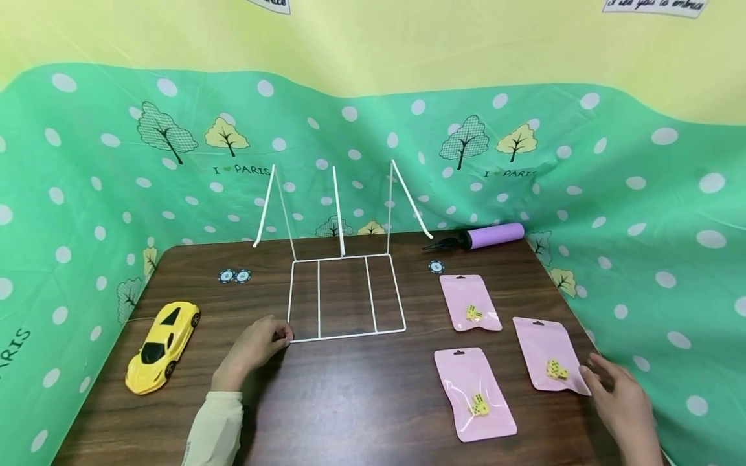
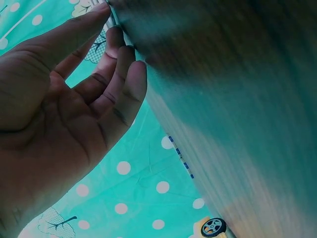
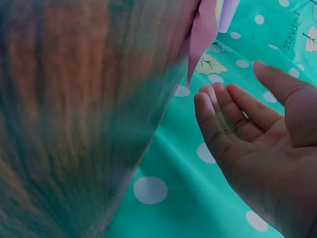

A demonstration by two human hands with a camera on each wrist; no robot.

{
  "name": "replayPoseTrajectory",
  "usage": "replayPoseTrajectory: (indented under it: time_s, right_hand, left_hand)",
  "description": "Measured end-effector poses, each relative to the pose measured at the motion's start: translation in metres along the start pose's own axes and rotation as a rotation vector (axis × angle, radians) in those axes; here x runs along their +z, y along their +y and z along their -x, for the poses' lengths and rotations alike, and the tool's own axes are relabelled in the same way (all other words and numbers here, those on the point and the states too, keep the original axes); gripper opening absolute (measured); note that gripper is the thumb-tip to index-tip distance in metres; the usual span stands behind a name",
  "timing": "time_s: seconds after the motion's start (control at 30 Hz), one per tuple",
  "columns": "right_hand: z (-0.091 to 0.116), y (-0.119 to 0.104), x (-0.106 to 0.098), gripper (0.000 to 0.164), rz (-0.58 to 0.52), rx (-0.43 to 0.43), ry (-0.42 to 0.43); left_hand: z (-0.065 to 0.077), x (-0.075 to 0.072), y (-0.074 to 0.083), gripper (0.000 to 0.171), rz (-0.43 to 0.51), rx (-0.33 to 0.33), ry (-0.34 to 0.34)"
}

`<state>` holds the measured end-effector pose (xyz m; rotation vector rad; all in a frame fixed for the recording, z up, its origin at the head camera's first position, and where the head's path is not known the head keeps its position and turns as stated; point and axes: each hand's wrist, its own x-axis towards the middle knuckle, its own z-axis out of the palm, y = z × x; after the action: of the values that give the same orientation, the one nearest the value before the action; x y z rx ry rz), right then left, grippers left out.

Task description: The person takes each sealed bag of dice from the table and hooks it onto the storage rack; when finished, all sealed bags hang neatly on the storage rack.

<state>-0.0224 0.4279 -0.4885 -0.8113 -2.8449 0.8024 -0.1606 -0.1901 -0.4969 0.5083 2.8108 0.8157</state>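
A white wire rack (image 1: 348,336) stands on the table, its flat base toward me and several upright, bent wires at the back. My left hand (image 1: 253,349) pinches the base's near left corner between thumb and fingertips. In the left wrist view the left hand (image 2: 74,94) has its thumb and index finger meeting at the top. At the right table edge my right hand (image 1: 626,404) is beside a pink zip bag (image 1: 542,340) with yellow dice (image 1: 556,369) in it. The right wrist view shows the right hand (image 3: 262,134) with loosely bent fingers, holding nothing, just below a pink bag (image 3: 200,37).
Two more pink bags (image 1: 466,291) (image 1: 460,372) with dice lie left of the right hand. A yellow toy car (image 1: 163,346) is at the left. Poker chips (image 1: 234,276) lie behind it, another chip (image 1: 436,266) right of the rack. A purple pump (image 1: 495,235) lies at the back right.
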Motion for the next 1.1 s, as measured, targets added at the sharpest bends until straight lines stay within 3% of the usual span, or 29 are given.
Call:
replayPoseTrajectory:
  time_s: [0.2, 0.37, 0.8, 1.1]
  right_hand:
    - [0.002, -0.003, 0.002, 0.049, -0.034, 0.111, 0.010]
    - [0.003, 0.000, 0.000, 0.046, -0.045, 0.145, 0.021]
    - [0.003, 0.010, 0.004, 0.047, -0.106, 0.273, -0.049]
    - [0.004, 0.010, 0.005, 0.044, -0.112, 0.307, -0.086]
  left_hand:
    - [0.000, 0.000, 0.002, 0.017, -0.008, 0.008, 0.000]
    - [0.000, 0.002, 0.000, 0.018, -0.008, 0.006, 0.000]
    - [0.000, 0.001, -0.002, 0.018, 0.000, 0.008, 0.005]
    - [0.001, 0.003, -0.001, 0.018, -0.001, 0.006, 0.006]
